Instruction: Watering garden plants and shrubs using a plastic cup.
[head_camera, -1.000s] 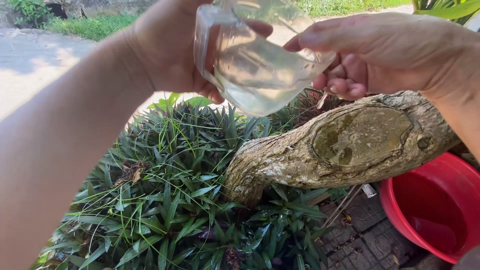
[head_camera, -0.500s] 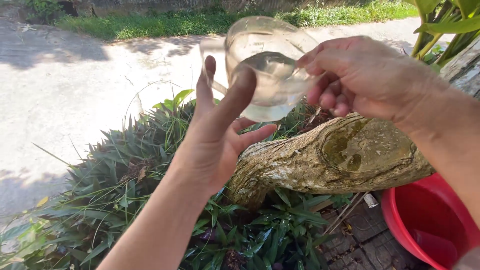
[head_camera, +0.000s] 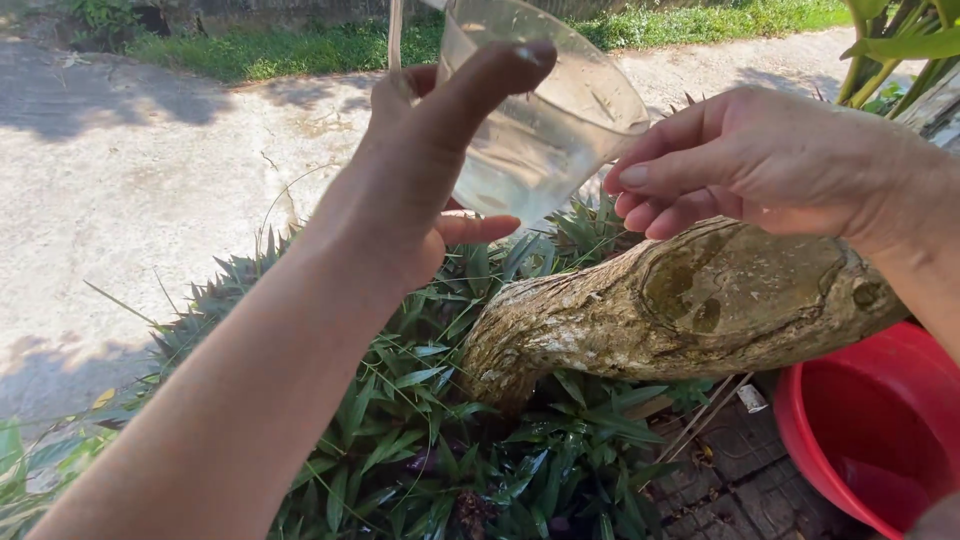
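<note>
Two hands meet at the clear plastic jug of water (head_camera: 545, 110); the left hand (head_camera: 420, 190) curls its fingers around it, tilted above the spiky green plants (head_camera: 400, 400); the right hand (head_camera: 740, 165), fingers loosely bent, holds nothing; the wet jug could slip and spill.

This is an outdoor garden beside a paved path. Below the hands, a gnarled tree trunk (head_camera: 680, 310) rises from a bed of spiky green plants (head_camera: 400, 400). Beyond them lie sunlit concrete pavement (head_camera: 150, 190) and a grass strip (head_camera: 300, 45). A red plastic basin (head_camera: 870, 430) sits lower right.
</note>
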